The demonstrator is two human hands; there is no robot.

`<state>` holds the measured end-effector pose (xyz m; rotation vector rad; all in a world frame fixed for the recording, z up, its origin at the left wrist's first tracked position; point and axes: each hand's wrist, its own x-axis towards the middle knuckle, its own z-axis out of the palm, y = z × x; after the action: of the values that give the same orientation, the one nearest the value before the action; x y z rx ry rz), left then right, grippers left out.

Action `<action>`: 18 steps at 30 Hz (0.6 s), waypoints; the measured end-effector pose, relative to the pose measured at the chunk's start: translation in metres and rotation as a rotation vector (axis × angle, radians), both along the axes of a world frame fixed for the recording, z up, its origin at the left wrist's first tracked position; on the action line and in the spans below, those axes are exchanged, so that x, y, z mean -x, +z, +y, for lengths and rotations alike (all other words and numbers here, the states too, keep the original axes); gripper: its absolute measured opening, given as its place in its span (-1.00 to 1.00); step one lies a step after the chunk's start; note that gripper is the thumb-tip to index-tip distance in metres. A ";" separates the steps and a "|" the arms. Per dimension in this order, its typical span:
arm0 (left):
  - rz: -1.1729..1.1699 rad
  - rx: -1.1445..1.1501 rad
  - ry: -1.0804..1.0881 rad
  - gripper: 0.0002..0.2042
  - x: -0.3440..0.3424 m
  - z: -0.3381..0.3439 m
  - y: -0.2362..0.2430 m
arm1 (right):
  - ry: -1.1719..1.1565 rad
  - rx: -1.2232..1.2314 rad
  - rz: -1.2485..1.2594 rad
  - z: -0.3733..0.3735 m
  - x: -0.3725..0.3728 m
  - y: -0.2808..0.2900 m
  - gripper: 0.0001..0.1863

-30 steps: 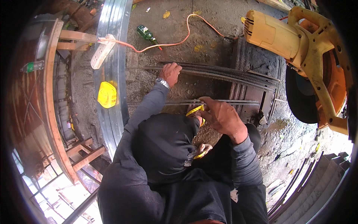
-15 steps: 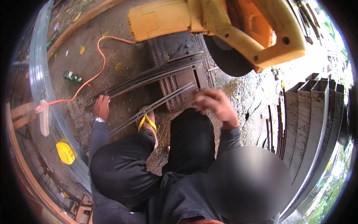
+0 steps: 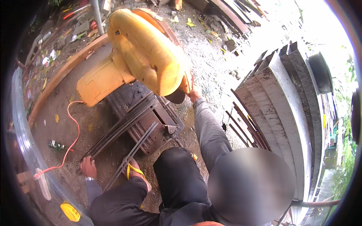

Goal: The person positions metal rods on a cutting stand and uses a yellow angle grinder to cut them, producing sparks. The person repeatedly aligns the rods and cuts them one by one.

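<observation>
Right hand [image 3: 194, 96], just off centre at 1 o'clock: changed. Half a second ago in mid-air; now touching the far side of the yellow saw [image 3: 143, 52]. Fingers mostly hidden; cannot tell whether they grip.

Left hand [image 3: 88, 168], 8 o'clock: at the lower end of the ribbed rods, as before. Fingers together and bent; cannot tell whether they pinch anything. Judged meaning: the work now occupies both hands, one at the stock, one at the machine.

Bundle of ribbed rods [image 3: 120, 125], 9 o'clock: runs from the left hand up across the brown metal base [image 3: 146, 140] of the saw. Second, thinner set of rods [image 3: 136, 147]: 8 o'clock, apart from the first, passing beside a sandalled foot [image 3: 132, 170].

Ground [image 3: 60, 130]: rough, grey-brown, damp-looking. Orange cord [image 3: 78, 126], 9 o'clock; green bottle [image 3: 55, 144], between 8 and 9.

Surroundings: outdoor yard; wooden plank [image 3: 65, 76] toward 10; stacked steel channels [image 3: 264, 96] toward 3.
</observation>
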<state>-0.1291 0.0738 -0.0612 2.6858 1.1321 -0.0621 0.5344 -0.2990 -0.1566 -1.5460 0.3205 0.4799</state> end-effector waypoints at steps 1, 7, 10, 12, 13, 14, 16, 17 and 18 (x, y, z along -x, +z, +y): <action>-0.003 -0.013 0.015 -0.65 -0.004 -0.001 0.003 | -0.049 -0.115 -0.085 0.003 -0.002 0.001 -0.78; -0.166 -0.087 0.112 -0.55 -0.026 -0.008 0.034 | 0.120 0.008 -0.178 -0.023 0.005 0.057 -0.85; -0.303 -0.174 0.054 -0.59 -0.052 -0.013 0.058 | 0.147 0.263 -0.034 -0.038 0.053 0.081 -0.81; -0.365 -0.186 0.033 -0.62 -0.079 -0.017 0.077 | 0.190 0.304 0.009 -0.045 0.086 0.098 -0.79; -0.393 -0.174 0.015 -0.64 -0.091 -0.020 0.088 | 0.213 0.225 -0.004 -0.044 0.101 0.106 -0.80; -0.421 -0.161 -0.004 -0.65 -0.106 -0.023 0.100 | 0.220 0.178 0.006 -0.044 0.113 0.116 -0.80; -0.508 -0.105 -0.052 -0.71 -0.130 -0.029 0.125 | 0.259 0.147 0.058 -0.037 0.134 0.136 -0.80; -0.494 0.015 -0.061 -0.73 -0.139 -0.034 0.139 | 0.246 0.035 0.119 -0.031 0.145 0.146 -0.76; -0.476 0.135 -0.041 -0.74 -0.147 -0.037 0.152 | 0.317 0.015 0.159 -0.024 0.154 0.156 -0.77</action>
<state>0.0179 0.0370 0.0908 2.4165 0.8863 0.4518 0.3800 -0.3232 -0.0007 -1.5837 0.2004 0.8527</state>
